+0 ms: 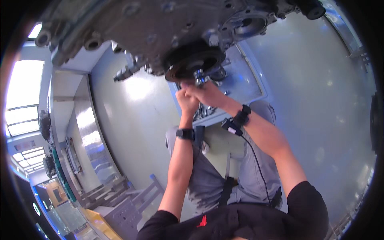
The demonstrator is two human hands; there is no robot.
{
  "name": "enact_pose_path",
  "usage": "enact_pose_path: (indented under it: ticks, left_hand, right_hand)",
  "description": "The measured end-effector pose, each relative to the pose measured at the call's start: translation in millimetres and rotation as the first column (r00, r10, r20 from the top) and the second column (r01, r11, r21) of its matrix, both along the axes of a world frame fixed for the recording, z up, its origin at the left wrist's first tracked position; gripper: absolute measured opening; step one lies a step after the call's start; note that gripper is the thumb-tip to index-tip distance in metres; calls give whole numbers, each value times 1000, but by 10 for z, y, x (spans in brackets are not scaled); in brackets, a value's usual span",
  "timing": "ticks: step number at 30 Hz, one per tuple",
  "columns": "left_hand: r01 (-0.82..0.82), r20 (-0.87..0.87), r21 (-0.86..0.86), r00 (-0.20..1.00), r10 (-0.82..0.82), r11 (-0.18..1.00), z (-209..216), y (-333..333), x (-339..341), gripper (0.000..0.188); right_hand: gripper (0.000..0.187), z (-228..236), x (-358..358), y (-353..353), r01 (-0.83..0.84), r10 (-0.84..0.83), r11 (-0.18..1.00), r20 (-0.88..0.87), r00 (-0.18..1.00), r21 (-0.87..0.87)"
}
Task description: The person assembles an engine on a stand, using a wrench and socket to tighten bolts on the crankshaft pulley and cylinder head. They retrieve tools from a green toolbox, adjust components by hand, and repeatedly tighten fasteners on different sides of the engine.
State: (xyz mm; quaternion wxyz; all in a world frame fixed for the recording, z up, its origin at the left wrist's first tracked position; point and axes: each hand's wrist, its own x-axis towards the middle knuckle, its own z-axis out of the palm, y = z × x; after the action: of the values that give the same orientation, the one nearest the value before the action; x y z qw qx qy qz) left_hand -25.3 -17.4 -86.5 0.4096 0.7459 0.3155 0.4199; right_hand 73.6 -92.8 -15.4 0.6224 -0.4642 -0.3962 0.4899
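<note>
Above my hands hangs a large grey metal engine (160, 32). A dark round pulley (195, 62) protrudes from its underside. Just below the pulley's rim, my left hand (188, 103) is closed, its fingertips turned away from view. Against it sits my right hand (212, 96), also closed and partly overlapping the left. A small shiny metal piece (201, 80) shows between the right hand and the pulley; whether a hand grips it I cannot tell. What the fingers hold is hidden.
A shallow tray (244, 76) with metal parts lies beneath the engine, in front of my knees. A thin black cable (258, 164) runs from the right wrist device (241, 116) to my waist. Grey metal frames (124, 204) stand at the lower left.
</note>
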Motion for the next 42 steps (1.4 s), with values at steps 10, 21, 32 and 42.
enact_pose_path:
  ticks: [10, 21, 32, 42]
  left_hand:
    - [-166, -12, 194, 985, 171, 967, 169, -84, -167, 24]
    - [48, 162, 280, 982, -96, 959, -57, -399, -147, 20]
    - [516, 237, -416, 857, -458, 749, -214, -711, -9, 32]
    - [269, -76, -647, 908, -411, 713, 173, -385, -589, 26]
  right_hand:
    - [21, -127, -20, 85, -112, 258, 933, -416, 872, 343]
    - [28, -42, -152, -353, -220, 155, 952, 281, 947, 215]
    - [20, 51, 105, -302, -243, 193, 966, 860, 473, -83]
    - [20, 680, -185, -269, -184, 539, 833, 693, 479, -522]
